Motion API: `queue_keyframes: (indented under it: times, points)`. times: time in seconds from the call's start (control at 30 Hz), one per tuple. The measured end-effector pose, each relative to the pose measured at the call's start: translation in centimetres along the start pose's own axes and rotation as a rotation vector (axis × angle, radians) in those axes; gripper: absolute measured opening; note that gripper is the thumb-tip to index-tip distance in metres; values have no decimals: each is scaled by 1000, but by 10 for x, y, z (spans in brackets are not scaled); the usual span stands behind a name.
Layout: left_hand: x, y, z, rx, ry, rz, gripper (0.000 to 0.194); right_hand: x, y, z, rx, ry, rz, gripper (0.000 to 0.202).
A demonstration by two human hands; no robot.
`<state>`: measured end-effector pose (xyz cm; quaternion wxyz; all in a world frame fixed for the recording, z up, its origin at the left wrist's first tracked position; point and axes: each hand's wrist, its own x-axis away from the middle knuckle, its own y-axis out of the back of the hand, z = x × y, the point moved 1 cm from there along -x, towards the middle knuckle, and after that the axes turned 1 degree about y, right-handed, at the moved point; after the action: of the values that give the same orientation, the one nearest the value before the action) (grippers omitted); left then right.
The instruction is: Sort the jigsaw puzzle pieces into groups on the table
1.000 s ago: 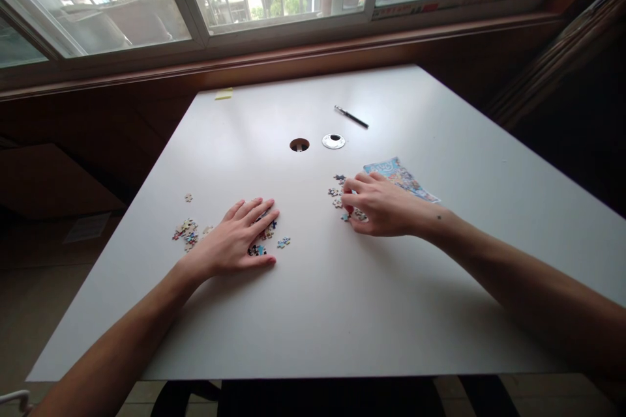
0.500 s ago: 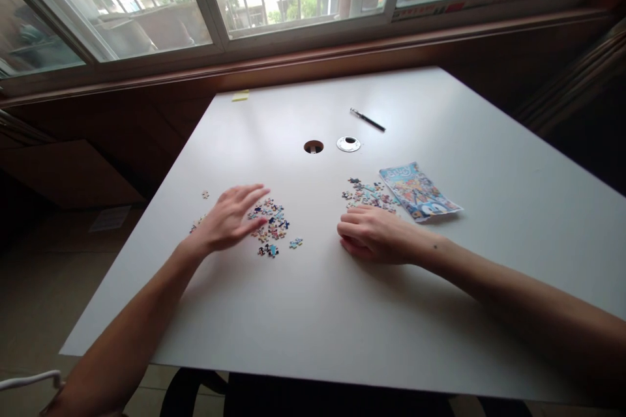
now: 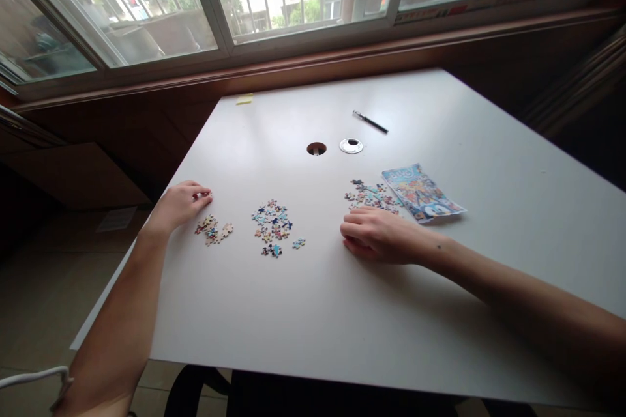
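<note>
Left hand (image 3: 178, 204): just in from the bench (image 3: 293, 326) left edge, beyond the left puzzle pile (image 3: 209, 229). Grip is thumb and fingertips drawn close together, low over the surface; can't make out whether a piece is pinched there.

Right hand (image 3: 384, 234): right of bench centre, knuckles up, grip curled inward. Fingertips hidden, so can't say how far closed or whether it has anything.

Puzzle pieces: three piles. Left one near the left edge, middle pile (image 3: 278, 232) between the hands with one loose piece (image 3: 298, 243) just right of it, right pile (image 3: 374, 195) just past the right hand, against the printed sheet (image 3: 423, 192).

Toward the far edge: round hole (image 3: 316, 148), silver ring (image 3: 351, 146), pen (image 3: 370, 122). Yellow note (image 3: 244, 99) at far left corner.
</note>
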<state>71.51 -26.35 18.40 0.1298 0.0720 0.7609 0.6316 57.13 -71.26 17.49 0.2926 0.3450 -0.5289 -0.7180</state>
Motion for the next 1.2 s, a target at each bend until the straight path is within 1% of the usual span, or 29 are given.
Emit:
queue_keyframes:
  times: [0.07,0.13,0.2,0.23,0.3,0.4,0.47,0.57,0.67,0.77,0.83,0.97,1.03,1.2]
  points:
    - [0,1,-4,15,12,-30,34,0,1,1,9,-4,5,18]
    - [0,1,-13,85,35,-89,33,-1,1,1,21,-6,11,18]
    - [3,1,-30,233,64,-129,32,0,0,0,32,-3,6,18]
    - [4,0,-40,331,74,-123,33,0,0,0,40,0,1,18]
    - [9,-1,-62,539,63,-70,35,1,-1,-1,60,6,-5,18]
    - [16,-4,-91,756,-9,38,38,2,-2,-2,90,10,-3,18]
    - [20,-7,-103,851,-36,108,38,2,-2,-2,101,6,2,19]
    - [23,-9,-112,931,-25,195,34,2,-2,-2,100,2,7,18]
    - [24,-8,-113,934,-10,226,34,2,-2,-2,88,5,-5,18]
    - [23,-4,-107,879,-29,255,37,3,-2,-2,80,9,-12,18]
    - [22,1,-101,774,-61,288,36,3,-1,-2,76,9,-10,18]
    - [21,9,-93,520,-151,408,30,2,-1,-2,78,3,12,19]
    - [22,10,-94,469,-201,442,28,1,-1,-2,75,1,23,20]
    - [24,3,-103,416,-234,427,24,1,-2,-2,56,0,19,19]
